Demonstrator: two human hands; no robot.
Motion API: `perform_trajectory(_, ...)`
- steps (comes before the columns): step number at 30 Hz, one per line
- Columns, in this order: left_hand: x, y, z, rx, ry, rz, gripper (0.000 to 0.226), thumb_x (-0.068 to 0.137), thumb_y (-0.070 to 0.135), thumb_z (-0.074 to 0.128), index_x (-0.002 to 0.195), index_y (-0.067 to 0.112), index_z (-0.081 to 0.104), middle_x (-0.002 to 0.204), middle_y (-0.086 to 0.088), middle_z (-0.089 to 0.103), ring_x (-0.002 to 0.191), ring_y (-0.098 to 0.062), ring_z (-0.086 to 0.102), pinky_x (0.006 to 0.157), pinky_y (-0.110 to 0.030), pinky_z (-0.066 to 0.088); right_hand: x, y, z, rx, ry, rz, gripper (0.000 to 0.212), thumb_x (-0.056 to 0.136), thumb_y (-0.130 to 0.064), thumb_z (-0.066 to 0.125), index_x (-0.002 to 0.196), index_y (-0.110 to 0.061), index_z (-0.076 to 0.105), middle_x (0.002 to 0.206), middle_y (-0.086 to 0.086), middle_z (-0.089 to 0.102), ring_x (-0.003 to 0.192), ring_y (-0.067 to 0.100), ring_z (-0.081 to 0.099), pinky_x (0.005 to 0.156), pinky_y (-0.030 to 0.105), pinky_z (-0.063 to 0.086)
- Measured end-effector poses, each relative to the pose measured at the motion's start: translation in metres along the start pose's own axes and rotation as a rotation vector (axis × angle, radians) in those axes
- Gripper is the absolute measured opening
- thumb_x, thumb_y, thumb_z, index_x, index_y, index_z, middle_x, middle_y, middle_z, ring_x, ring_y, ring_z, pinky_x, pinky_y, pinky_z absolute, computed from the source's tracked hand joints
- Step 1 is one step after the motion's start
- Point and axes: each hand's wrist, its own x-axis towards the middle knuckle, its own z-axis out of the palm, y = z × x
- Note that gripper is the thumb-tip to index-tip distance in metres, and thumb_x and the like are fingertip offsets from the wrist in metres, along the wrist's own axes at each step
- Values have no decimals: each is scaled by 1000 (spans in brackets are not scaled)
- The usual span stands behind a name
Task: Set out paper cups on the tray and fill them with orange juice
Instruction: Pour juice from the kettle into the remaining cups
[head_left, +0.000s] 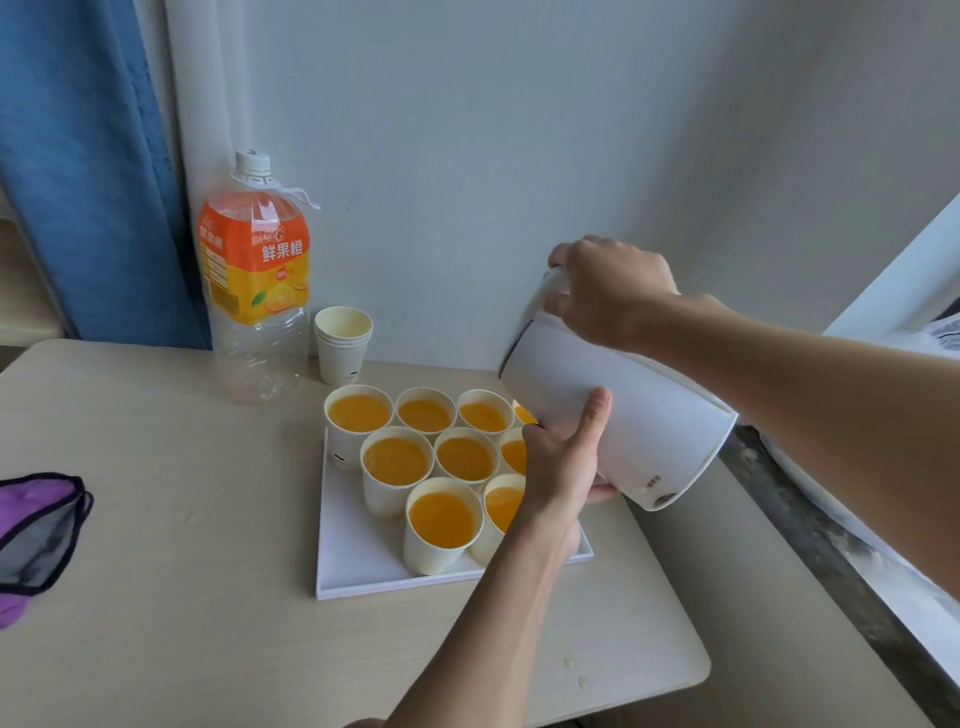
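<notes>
Item: white plastic electric kettle (623, 415), held tilted between both hands. Its long axis runs from the base on the right-hand side to the mouth on the left.
Right hand (608, 291): clenched round the top handle.
Left hand (563, 457): nearer the cups, cupping the kettle's underside, thumb laid up its wall.
Beneath and left of the left hand: cream paper cups (441, 519) of orange juice on a flat white rectangular tray (363, 566).
Cup under the mouth: mostly hidden, probably the one being filled.

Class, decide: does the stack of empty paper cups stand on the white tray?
No, the stack of empty cups stands on the table behind the tray, beside the bottle.
</notes>
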Motion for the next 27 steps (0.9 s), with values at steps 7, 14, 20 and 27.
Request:
perform_trajectory(7, 8, -4, 2, -100, -24, -2, 94, 64, 63, 79, 142, 23, 45, 125, -9, 68, 113, -33, 69, 85, -54, 62, 11, -14, 5, -84, -10, -91, 30, 96, -27, 55, 123, -14, 60, 121, 9, 61, 111, 33, 57, 78, 36, 41)
perform_trajectory(14, 8, -4, 1, -127, -50, -2, 87, 67, 58, 76, 141, 24, 45, 125, -12, 67, 113, -33, 69, 86, -52, 62, 13, -18, 6, -107, 9, -122, 29, 96, -26, 57, 122, -14, 61, 118, 10, 62, 108, 34, 58, 75, 35, 38)
perform_trajectory(20, 7, -5, 3, -138, -75, -14, 83, 68, 55, 75, 139, 24, 46, 124, -13, 67, 113, -34, 69, 86, -51, 62, 10, -17, 7, -117, 21, -127, 30, 95, -25, 58, 124, -14, 61, 118, 10, 63, 107, 33, 58, 75, 34, 38)
perform_trajectory(27, 10, -6, 0, -48, -23, 15, 85, 69, 61, 83, 139, 28, 47, 127, -7, 67, 114, -34, 67, 86, -57, 61, 2, -9, 6, -63, 48, -86, 33, 97, -29, 55, 126, -15, 58, 119, 10, 60, 108, 32, 56, 74, 34, 34)
